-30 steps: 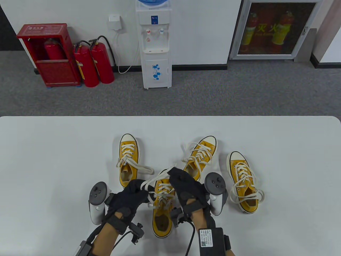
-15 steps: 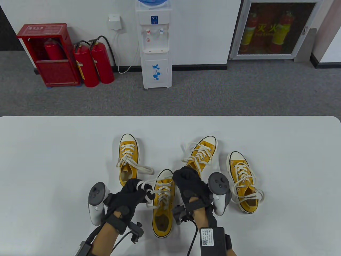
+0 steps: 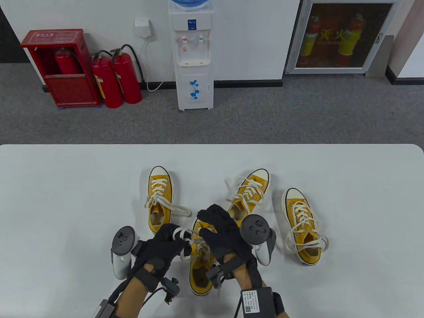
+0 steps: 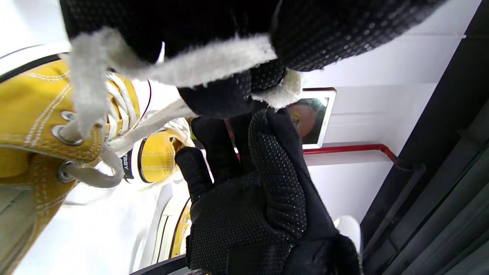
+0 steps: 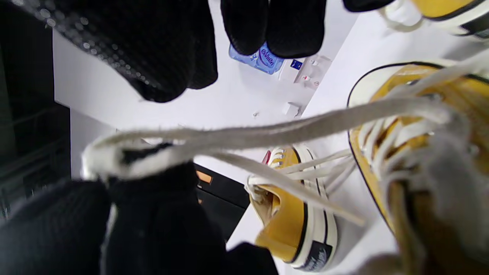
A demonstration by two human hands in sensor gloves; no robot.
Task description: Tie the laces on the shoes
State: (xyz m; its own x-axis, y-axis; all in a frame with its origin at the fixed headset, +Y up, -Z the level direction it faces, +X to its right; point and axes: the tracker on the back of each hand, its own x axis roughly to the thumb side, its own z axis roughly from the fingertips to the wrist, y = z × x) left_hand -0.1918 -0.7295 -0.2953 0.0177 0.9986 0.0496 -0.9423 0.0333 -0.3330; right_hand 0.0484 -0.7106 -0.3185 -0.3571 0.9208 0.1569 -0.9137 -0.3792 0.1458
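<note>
A: Where is the shoe that the person works on?

B: It is the near shoe, yellow canvas, standing on the white table between the two forearms, its toe pointing away from the person. Three other yellow shoes stand further back on the table, with laces that look loose.

A: And the hands?

B: The left hand has its fingers curled around a fold of the white lace; the left wrist view shows the lace pressed between the gloved fingertips. The right hand is just beside it, above the front of the shoe. Its fingers are bent, but whether they pinch the lace, the views do not show clearly. In the right wrist view the lace runs stretched across below the fingers.

A: How will the lace behave?

B: It looks like a flat cotton band, soft and a little fuzzy, so it probably bends easily and does not slide much against the dotted gloves. It keeps no shape by itself; a loop must be held or it falls open.

A: Where should one take it?

B: Probably near the base of the loop, close to the upper eyelets, with a fingertip pinch. The shoe seems light, so a strong pull may drag or lift it.
</note>
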